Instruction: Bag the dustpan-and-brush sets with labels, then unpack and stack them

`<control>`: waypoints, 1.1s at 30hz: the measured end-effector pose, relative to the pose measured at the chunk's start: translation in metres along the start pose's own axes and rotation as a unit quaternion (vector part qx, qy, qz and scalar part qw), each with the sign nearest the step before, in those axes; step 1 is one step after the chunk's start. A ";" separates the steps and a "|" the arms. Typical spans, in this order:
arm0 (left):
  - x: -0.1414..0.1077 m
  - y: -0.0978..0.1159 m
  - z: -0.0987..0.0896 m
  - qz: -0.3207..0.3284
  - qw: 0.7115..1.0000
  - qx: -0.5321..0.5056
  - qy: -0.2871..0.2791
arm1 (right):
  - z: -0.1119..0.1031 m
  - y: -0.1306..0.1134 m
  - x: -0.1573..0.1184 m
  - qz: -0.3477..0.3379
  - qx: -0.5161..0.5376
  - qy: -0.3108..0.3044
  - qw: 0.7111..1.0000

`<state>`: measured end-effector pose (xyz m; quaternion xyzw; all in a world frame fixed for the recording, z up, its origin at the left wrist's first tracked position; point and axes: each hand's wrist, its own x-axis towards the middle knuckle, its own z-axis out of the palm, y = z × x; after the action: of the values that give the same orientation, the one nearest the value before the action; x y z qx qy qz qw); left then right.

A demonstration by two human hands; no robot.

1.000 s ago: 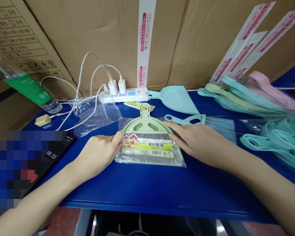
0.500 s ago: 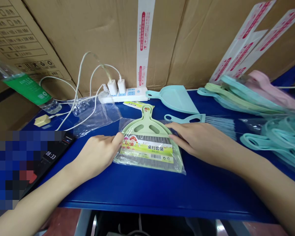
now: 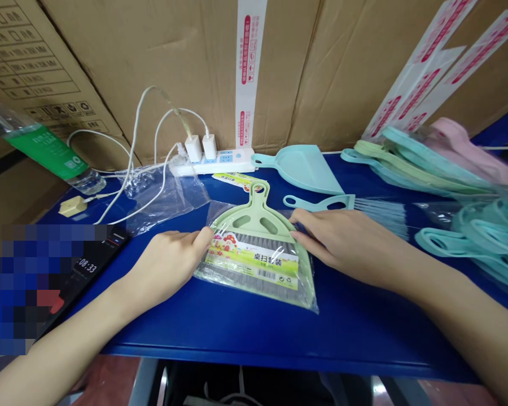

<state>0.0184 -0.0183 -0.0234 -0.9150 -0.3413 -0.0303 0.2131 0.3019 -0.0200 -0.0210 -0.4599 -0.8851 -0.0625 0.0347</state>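
A green dustpan and brush set (image 3: 260,225) lies in a clear plastic bag (image 3: 254,291) on the blue table, its handle pointing away from me. A printed label card (image 3: 254,259) shows through the bag over the grey bristles. My left hand (image 3: 175,256) pinches the bag's upper left edge between thumb and fingers. On the other side my right hand (image 3: 334,239) grips the upper right edge. Just behind my right hand lies a loose light-blue brush (image 3: 322,202), and a light-blue dustpan (image 3: 307,169) rests beyond it.
At the right are bagged dustpan sets (image 3: 482,237) and a stack of coloured dustpans (image 3: 423,163). A power strip (image 3: 226,162) with white cables stands at the back. Leftward are an unused-looking plastic bag (image 3: 165,197), a bottle (image 3: 46,152) and a phone (image 3: 88,270). Cardboard (image 3: 186,62) walls the rear.
The bagged green set has turned slightly; its handle has shifted right and its lower right corner has come nearer to me. Both hands keep their hold on the bag's edges.
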 end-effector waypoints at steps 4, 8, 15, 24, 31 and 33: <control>0.000 0.000 -0.002 -0.009 0.999 0.007 -0.031 | -0.001 0.000 0.001 -0.004 0.000 -0.003 1.000; 0.000 0.000 -0.003 -0.008 0.999 0.007 -0.037 | -0.001 0.001 0.000 -0.003 -0.002 -0.011 1.000; 0.000 -0.001 0.000 -0.022 0.998 -0.009 -0.055 | -0.001 0.001 0.000 0.001 0.012 -0.009 1.000; 0.003 0.000 0.003 -0.033 0.997 -0.041 -0.053 | 0.005 0.009 0.003 0.074 0.014 0.090 0.993; 0.007 -0.001 0.009 -0.022 0.988 -0.153 -0.027 | 0.010 0.015 0.012 -0.054 -0.136 0.115 0.983; 0.008 -0.002 0.012 -0.016 0.983 -0.181 -0.006 | 0.008 0.015 0.015 -0.089 -0.152 0.090 0.980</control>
<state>0.0216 -0.0070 -0.0317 -0.9331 -0.3458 -0.0889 0.0417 0.3054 0.0020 -0.0261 -0.3718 -0.8958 -0.2405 0.0376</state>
